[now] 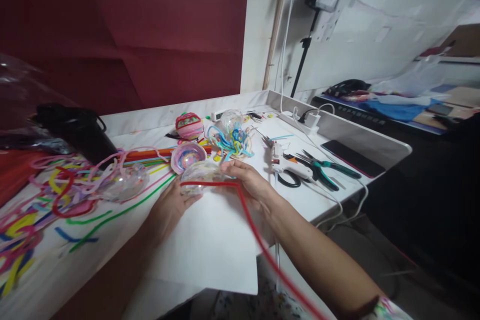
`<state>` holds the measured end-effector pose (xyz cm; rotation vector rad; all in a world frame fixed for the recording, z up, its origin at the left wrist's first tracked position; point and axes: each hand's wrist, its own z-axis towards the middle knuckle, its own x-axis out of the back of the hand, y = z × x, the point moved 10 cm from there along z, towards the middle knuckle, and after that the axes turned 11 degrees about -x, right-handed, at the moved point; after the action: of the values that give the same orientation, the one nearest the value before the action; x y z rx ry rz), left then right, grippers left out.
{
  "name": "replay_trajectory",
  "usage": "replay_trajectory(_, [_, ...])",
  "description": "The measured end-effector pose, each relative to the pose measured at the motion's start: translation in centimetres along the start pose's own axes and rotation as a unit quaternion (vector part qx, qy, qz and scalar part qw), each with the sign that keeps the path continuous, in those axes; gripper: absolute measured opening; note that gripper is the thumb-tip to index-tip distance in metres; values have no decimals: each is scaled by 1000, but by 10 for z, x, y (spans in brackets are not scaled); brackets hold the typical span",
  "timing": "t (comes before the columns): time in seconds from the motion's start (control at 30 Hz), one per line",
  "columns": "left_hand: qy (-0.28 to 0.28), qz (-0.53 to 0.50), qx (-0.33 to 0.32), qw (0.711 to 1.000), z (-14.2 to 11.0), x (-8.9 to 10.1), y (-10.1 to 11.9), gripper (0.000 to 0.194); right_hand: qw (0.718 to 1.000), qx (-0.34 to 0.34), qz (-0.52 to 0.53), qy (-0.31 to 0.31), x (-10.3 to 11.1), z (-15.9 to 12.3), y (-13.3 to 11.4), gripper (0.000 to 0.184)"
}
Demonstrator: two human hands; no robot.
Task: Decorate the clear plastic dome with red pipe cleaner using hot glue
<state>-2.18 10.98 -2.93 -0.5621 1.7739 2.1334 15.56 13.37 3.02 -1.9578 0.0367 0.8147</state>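
Red pipe cleaner (210, 183) crosses the clear dome (202, 171), gripped between left hand (173, 205) and right hand (249, 182) above white paper (210, 240); its trailing end, I'd guess, could catch the right arm (315, 245) and tug loose.

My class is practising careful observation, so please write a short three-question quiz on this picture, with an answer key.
1. Multiple choice: What do the left hand and right hand hold between them?
A) A pair of scissors
B) A clear, rounded piece
C) A glue stick

2. True or false: The red strip bends sharply beside the right hand.

3. Short answer: Which lies nearer the dark phone, the white glue gun or the teal-handled pliers?

Key:
1. B
2. True
3. The teal-handled pliers
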Motion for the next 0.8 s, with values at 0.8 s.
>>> replay_trajectory(0.8, [15, 84, -86, 993, -18, -29, 40, 60, 998, 47, -48, 1, -2, -10, -11, 28])
